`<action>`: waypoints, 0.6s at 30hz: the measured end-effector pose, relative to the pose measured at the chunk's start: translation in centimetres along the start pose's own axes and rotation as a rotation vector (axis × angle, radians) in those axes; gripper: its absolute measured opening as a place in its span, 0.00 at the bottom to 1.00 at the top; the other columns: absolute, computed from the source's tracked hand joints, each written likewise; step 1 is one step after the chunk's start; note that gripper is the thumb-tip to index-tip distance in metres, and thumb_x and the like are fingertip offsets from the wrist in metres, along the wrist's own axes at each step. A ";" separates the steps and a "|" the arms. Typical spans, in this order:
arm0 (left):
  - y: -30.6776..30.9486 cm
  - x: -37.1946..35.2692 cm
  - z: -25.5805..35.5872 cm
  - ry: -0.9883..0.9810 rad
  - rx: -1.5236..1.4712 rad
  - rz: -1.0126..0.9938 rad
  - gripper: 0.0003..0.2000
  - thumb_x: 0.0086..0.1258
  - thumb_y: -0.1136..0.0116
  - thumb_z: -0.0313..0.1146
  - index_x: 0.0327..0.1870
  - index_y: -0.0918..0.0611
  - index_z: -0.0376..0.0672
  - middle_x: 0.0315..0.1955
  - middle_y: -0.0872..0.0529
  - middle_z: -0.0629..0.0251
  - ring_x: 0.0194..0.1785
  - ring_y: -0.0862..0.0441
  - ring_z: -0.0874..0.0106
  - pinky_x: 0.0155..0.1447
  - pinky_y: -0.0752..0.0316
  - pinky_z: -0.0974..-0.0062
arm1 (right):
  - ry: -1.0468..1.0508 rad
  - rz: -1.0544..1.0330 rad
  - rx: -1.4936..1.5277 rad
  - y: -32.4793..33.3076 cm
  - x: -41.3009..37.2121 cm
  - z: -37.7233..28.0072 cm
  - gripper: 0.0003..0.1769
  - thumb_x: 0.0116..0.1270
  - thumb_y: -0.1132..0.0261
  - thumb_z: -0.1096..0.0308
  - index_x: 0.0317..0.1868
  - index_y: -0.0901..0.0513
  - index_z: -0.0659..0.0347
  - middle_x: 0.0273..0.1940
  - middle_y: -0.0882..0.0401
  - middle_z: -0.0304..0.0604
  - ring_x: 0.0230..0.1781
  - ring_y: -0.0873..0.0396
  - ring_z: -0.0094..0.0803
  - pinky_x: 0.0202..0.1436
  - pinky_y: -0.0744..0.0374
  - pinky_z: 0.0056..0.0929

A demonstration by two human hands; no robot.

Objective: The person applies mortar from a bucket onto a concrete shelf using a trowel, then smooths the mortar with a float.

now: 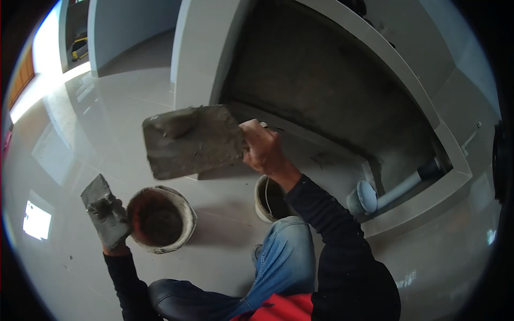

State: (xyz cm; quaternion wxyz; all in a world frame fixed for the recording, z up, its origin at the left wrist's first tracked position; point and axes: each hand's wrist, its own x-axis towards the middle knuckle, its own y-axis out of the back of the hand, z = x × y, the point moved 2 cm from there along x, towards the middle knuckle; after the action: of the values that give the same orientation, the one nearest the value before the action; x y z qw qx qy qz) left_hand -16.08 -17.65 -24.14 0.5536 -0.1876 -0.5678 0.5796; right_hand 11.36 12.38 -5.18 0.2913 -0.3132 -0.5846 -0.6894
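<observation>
My right hand [262, 147] is closed around the handle of a wide rectangular plastering float [201, 147]. Its grey face is smeared with mortar, and a thicker lump lies near the far left corner. Low on the left, my left hand [116, 249] holds a smaller steel trowel [104, 206] with wet mortar on its blade; most of the fingers are hidden behind the blade. Just right of the trowel stands a mortar-crusted bucket [188, 227], dark and reddish inside. A second bucket [261, 206] stands partly behind my right forearm.
A recess with a dark grey rendered wall [326, 69] has a pale raised frame [417, 208]. In its right corner are a grey pipe [399, 191] and a small white pail [366, 197]. Glossy tiles [80, 257] cover the floor. A doorway [134, 37] opens at the back left.
</observation>
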 end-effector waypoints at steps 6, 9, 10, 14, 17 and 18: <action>2.6 -2.0 1.3 -0.182 0.200 0.050 0.24 0.76 0.58 0.45 0.65 0.32 0.39 0.57 0.25 0.57 0.55 0.29 0.62 0.54 0.26 0.63 | -0.281 -0.098 -0.511 12.2 -8.1 10.4 0.15 0.59 0.30 0.62 0.33 0.25 0.63 0.28 0.27 0.49 0.28 0.23 0.50 0.28 0.24 0.41; 0.0 -1.9 1.0 -0.165 -0.022 0.133 0.24 0.77 0.59 0.44 0.66 0.33 0.37 0.55 0.24 0.59 0.55 0.29 0.65 0.55 0.27 0.66 | -0.402 -0.115 -0.692 17.8 -9.7 14.9 0.15 0.61 0.32 0.58 0.36 0.23 0.61 0.32 0.22 0.50 0.32 0.20 0.51 0.33 0.22 0.44; -1.1 -1.4 1.1 -0.113 -0.039 0.097 0.21 0.77 0.58 0.42 0.63 0.32 0.38 0.55 0.24 0.58 0.54 0.28 0.65 0.55 0.26 0.67 | -0.423 -0.109 -0.741 19.4 -9.9 16.3 0.15 0.62 0.33 0.58 0.36 0.23 0.61 0.33 0.22 0.51 0.33 0.20 0.53 0.35 0.23 0.46; -2.7 -2.4 1.4 -0.325 1.093 0.459 0.12 0.77 0.59 0.30 0.58 0.32 0.40 0.50 0.27 0.62 0.51 0.29 0.71 0.56 0.28 0.72 | -0.432 -0.101 -0.831 24.0 -9.2 20.8 0.16 0.63 0.34 0.56 0.37 0.23 0.61 0.35 0.21 0.52 0.34 0.20 0.54 0.36 0.23 0.46; -9.3 0.8 -1.8 0.014 -0.126 0.088 0.07 0.78 0.62 0.35 0.47 0.32 0.42 0.39 0.31 0.66 0.43 0.32 0.74 0.53 0.28 0.70 | -0.448 -0.096 -0.838 26.0 -8.2 23.4 0.17 0.65 0.35 0.55 0.38 0.23 0.62 0.34 0.20 0.53 0.35 0.21 0.56 0.37 0.23 0.47; -9.6 0.4 -1.8 0.017 -0.129 0.096 0.07 0.78 0.62 0.35 0.47 0.32 0.42 0.39 0.31 0.66 0.43 0.32 0.74 0.53 0.28 0.70 | -0.461 -0.091 -0.831 26.5 -8.0 24.2 0.17 0.65 0.35 0.55 0.38 0.24 0.62 0.34 0.20 0.54 0.35 0.21 0.56 0.37 0.24 0.47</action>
State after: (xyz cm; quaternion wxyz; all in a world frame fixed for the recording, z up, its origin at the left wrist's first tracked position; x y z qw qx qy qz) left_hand -10.55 -18.97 -16.12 0.5166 -0.2549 -0.5897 0.5660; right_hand 39.04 32.71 8.07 -0.0265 -0.5221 -0.3218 -0.7894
